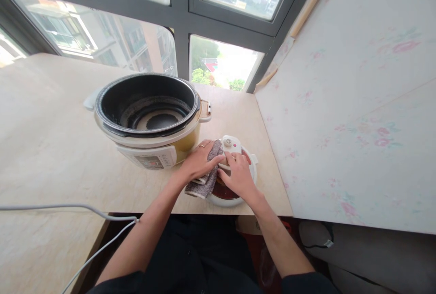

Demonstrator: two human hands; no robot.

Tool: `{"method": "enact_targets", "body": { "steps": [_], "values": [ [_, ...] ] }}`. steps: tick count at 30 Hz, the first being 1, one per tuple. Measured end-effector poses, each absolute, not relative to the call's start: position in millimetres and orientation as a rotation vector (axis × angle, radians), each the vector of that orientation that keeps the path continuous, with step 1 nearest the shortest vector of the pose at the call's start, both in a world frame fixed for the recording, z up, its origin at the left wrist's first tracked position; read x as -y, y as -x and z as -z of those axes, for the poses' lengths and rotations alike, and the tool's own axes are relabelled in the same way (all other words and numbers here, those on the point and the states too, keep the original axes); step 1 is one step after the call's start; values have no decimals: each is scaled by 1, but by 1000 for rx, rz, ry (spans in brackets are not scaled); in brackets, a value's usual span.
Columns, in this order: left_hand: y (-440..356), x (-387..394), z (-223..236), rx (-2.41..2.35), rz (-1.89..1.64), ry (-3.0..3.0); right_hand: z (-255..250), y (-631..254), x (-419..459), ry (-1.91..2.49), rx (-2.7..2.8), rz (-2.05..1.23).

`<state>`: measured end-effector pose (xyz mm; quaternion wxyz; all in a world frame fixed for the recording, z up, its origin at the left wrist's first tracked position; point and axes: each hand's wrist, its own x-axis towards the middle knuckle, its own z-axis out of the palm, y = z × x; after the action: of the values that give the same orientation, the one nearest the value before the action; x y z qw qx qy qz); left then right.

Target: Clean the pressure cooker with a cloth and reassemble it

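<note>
A round lid point(227, 202) with a white rim and reddish-brown top lies on the counter, right of an electric pressure cooker point(187, 142). My left hand point(200, 162) is closed on a folded grey-brown cloth point(204, 188), which rests against the lid's left side and its white handle point(231, 143). My right hand point(239, 175) grips this handle from the near side with curled fingers; part of the handle is hidden under them. The cooker stands with its top off and its dark inner pot point(160, 108) showing.
The pale counter point(61, 139) runs along a grey-framed window point(180, 22). A flowered wall point(340, 103) closes off the right side. A grey cord point(75, 205) crosses at the lower left. The lid lies close to the counter's front edge.
</note>
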<state>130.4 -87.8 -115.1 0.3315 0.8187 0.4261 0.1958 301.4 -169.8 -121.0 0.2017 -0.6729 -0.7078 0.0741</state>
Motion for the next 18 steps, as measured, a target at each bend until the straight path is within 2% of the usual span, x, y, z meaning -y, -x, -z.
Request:
{"method": "enact_targets", "body": {
  "steps": [18],
  "values": [
    [-163, 61, 113, -1272, -398, -2214, 129, -332, 179, 1626, 2044, -133]
  ]
}}
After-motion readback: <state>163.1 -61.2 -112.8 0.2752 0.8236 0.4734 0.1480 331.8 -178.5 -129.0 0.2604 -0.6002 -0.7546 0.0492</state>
